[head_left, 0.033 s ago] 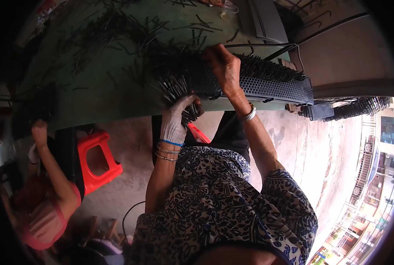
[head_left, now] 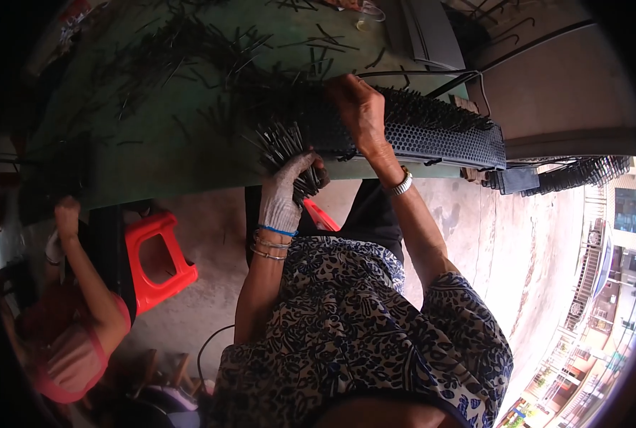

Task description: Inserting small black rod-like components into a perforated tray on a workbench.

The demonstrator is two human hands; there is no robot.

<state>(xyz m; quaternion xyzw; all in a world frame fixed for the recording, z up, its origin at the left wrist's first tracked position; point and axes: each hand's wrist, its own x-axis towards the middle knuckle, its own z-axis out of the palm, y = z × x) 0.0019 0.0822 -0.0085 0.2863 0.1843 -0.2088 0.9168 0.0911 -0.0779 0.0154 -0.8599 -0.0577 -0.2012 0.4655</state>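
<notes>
In my left hand (head_left: pixel 283 187), which wears a white knit glove, is a bundle of thin dark sticks (head_left: pixel 281 143), fanned out at the top. My right hand (head_left: pixel 363 114) is bare, its fingers bent together over a long black perforated rack (head_left: pixel 446 146). Its fingertips are in shadow, so I cannot make out what they pinch. Many short dark pegs (head_left: pixel 432 110) stand in rows along the rack, to the right of that hand. The rack lies along the table's near edge, just right of the bundle.
Loose dark sticks (head_left: pixel 225 53) lie in heaps across the green table (head_left: pixel 146 160). A black cable (head_left: pixel 432 72) runs behind the rack. At the left, another person's hand (head_left: pixel 67 214) is at the table edge, near a red plastic stool (head_left: pixel 136 285). More black racks (head_left: pixel 582 175) stand at far right.
My right hand has shifted very slightly to the left over the rack. The left hand and its bundle stay in place.
</notes>
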